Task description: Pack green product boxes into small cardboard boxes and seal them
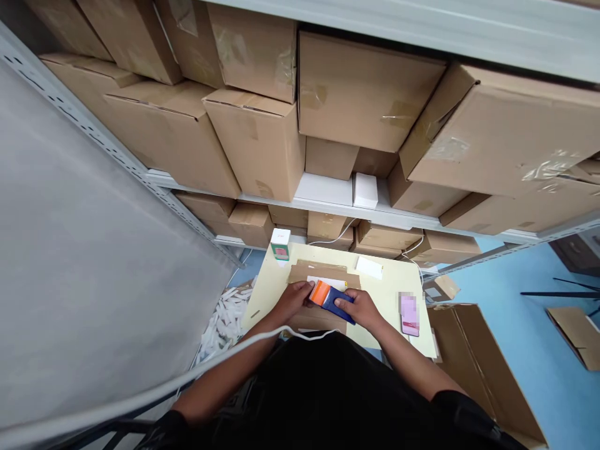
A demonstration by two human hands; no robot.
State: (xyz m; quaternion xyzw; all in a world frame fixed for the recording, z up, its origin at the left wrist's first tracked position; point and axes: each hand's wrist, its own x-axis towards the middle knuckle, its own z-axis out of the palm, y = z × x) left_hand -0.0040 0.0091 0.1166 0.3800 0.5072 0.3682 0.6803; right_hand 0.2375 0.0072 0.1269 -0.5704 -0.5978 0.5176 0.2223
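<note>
I hold a small box (pixel 330 297), blue with an orange end, over a flattened cardboard piece (pixel 319 272) on a pale yellow table (pixel 389 287). My left hand (pixel 293 301) grips the orange end with curled fingers. My right hand (pixel 359 309) closes on the blue end from the other side. A white label or slip (pixel 327 282) lies on the cardboard just beyond the box.
A small white and green box (pixel 280 243) stands at the table's far left corner, a white card (pixel 369 267) at the far right, a phone (pixel 409 314) on the right edge. Shelves packed with cardboard boxes (pixel 262 137) rise ahead. An open carton (pixel 473 356) sits on the blue floor at right, white packets (pixel 225 319) at left.
</note>
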